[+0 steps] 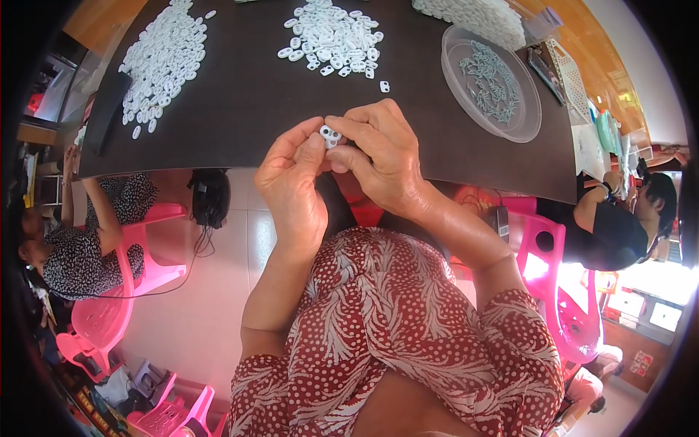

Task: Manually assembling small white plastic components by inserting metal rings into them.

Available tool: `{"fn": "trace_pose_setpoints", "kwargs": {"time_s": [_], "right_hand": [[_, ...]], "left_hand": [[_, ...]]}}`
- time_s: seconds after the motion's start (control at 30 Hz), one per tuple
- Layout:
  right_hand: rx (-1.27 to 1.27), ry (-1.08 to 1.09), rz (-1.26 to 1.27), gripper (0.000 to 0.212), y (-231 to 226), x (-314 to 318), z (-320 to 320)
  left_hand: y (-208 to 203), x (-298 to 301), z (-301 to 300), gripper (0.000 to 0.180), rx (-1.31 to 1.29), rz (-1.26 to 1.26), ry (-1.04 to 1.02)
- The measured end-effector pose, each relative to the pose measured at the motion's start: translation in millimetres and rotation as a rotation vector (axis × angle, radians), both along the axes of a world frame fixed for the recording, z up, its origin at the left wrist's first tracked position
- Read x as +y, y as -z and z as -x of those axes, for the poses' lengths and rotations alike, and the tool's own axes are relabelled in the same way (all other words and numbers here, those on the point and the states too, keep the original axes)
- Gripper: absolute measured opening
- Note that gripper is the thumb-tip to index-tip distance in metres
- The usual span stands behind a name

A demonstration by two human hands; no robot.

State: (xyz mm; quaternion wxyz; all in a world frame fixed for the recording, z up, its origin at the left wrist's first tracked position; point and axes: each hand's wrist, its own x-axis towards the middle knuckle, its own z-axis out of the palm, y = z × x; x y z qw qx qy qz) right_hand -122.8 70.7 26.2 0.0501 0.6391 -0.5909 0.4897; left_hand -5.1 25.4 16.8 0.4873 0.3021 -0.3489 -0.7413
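Over the near edge of the dark table [240,109], my two hands meet around a small white plastic piece with round dark holes [330,135]. My left hand [295,175] pinches it from the left between thumb and fingers. From the other side, my right hand [382,156] grips it with thumb and forefinger. Fingertips cover part of the piece, so its full shape is hidden. Beyond my hands lies a heap of small white plastic pieces [338,40], with one loose white piece [384,87] apart from it.
At the left spreads a heap of white oval pieces [164,62] beside a dark strip [111,124]. A clear round tray [530,120] at the right holds small grey-green parts [489,84]. Behind it sits a white pile [477,18]. People on pink chairs [109,320] sit both sides.
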Motion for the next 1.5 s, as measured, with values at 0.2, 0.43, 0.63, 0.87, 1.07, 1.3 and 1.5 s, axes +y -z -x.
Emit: {"fn": "trace_pose_setpoints", "kwargs": {"time_s": [0.2,0.43,0.63,0.87,1.07,1.3,1.5], "right_hand": [[-0.003,0.001,-0.011,0.028,3,2,2],[-0.089,-0.026,-0.007,0.029,1,6,-1],[-0.314,-0.059,-0.025,0.031,-2,9,-7],[-0.376,-0.118,-0.037,0.028,-2,11,-6],[-0.603,-0.126,-0.118,0.027,-2,13,-15],[-0.458,-0.081,-0.009,0.031,5,11,-19],[-0.380,-0.072,0.053,0.032,9,8,-20]], "left_hand": [[3,0,-2,0.019,0.001,0.108,0.074],[10,-1,-4,0.020,0.007,0.188,0.070],[5,1,-3,0.022,0.063,0.191,0.062],[6,-2,-11,0.022,0.000,0.268,0.111],[8,0,-11,0.022,-0.036,0.300,0.079],[12,7,-5,0.021,-0.014,0.371,-0.026],[11,11,-5,0.022,-0.002,0.345,-0.066]]}}
